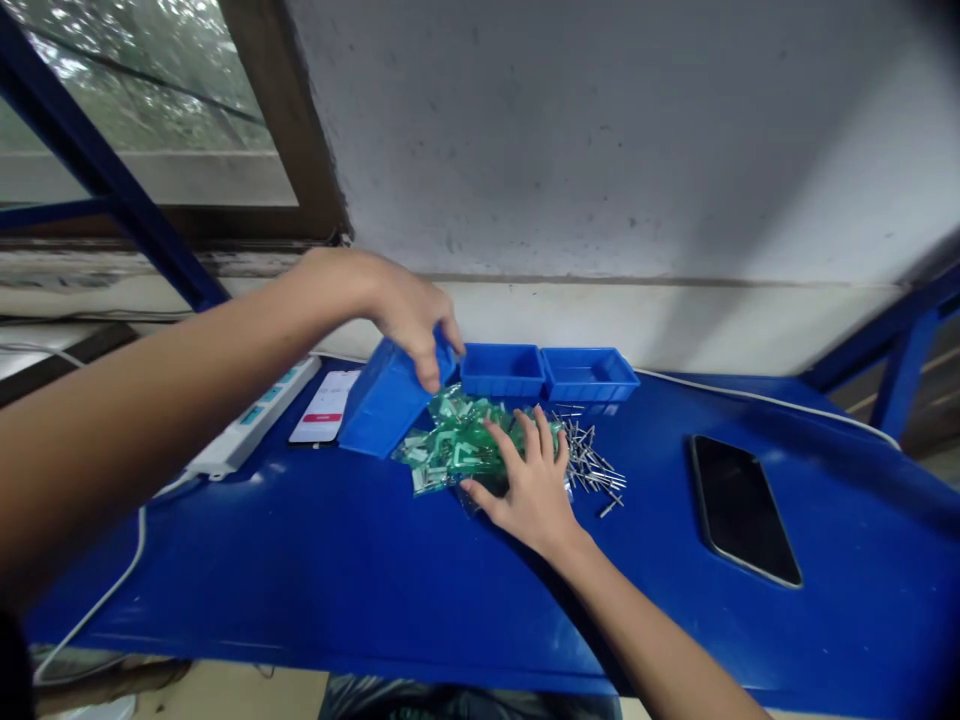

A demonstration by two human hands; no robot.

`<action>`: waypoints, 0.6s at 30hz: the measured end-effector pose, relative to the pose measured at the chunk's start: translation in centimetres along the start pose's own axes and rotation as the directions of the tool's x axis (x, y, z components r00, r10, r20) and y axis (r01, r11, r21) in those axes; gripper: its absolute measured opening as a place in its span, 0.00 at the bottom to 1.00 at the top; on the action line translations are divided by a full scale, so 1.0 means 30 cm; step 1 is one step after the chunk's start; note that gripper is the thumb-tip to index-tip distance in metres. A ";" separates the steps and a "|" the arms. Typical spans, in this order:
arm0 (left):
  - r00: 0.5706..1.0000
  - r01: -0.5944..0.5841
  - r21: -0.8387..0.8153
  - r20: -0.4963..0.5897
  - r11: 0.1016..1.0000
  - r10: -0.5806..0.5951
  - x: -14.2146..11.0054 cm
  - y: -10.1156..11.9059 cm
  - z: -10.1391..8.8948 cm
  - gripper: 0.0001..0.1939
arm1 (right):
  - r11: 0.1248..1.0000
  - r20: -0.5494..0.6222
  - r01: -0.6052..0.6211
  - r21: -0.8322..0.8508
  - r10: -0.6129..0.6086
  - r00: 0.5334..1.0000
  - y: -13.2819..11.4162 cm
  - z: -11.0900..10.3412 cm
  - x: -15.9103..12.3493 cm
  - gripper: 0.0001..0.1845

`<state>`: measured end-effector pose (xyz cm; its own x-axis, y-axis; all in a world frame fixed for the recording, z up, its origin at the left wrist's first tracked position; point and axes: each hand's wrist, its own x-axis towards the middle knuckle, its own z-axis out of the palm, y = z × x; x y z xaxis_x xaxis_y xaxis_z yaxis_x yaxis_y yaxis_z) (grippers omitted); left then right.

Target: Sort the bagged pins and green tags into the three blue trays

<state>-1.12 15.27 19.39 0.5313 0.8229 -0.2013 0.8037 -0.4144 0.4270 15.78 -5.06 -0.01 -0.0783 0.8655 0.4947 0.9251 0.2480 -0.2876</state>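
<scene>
My left hand (416,320) grips a blue plastic bin (386,395) by its upper end and holds it tipped on its side, its mouth facing right. Beside that mouth lies a heap of small clear packets (442,450) with green and white contents. Fingers spread, my right hand (532,480) rests over the right part of this heap; whether it presses on the packets I cannot tell. Just right of its fingertips is a loose pile of thin silver metal pins (592,465), partly hidden by the hand.
Two more blue bins (502,370) (589,375) stand against the wall. A lit phone (324,408) and a white power strip (255,420) lie at the left of the blue table (337,580). A dark phone (744,510) lies at the right. A white cable (772,400) runs along the back.
</scene>
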 end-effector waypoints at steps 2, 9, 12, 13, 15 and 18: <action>0.997 -0.058 0.132 0.050 0.990 0.052 -0.077 -0.037 -0.055 0.16 | 1.000 0.005 0.008 0.002 -0.008 1.000 0.006 0.007 -0.002 0.37; 0.875 -0.113 0.211 -0.441 0.971 0.198 -0.189 -0.364 0.127 0.22 | 1.000 0.022 0.015 0.000 -0.015 1.000 0.036 0.013 0.000 0.34; 0.852 -0.104 -0.030 -0.519 0.994 0.073 -0.181 -0.438 0.268 0.21 | 1.000 0.006 0.010 0.019 -0.010 1.000 0.048 0.003 0.010 0.34; 0.837 -0.082 -0.094 -0.548 0.992 0.017 -0.176 -0.443 0.309 0.20 | 1.000 -0.003 0.004 0.025 -0.004 1.000 0.052 -0.001 0.013 0.33; 0.809 -0.057 -0.128 -0.587 0.990 -0.029 -0.162 -0.433 0.381 0.20 | 1.000 -0.024 -0.010 0.029 0.010 1.000 0.057 -0.008 0.019 0.32; 0.767 0.001 -0.156 -0.633 0.988 -0.101 -0.132 -0.402 0.473 0.23 | 1.000 -0.052 -0.027 0.016 0.028 0.998 0.065 -0.012 0.024 0.30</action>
<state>-9.12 11.50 2.52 0.1568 0.9194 0.3606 0.7524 -0.3477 0.5594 17.66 -4.13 0.07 -0.0331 0.8482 0.5287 0.9209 0.2314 -0.3137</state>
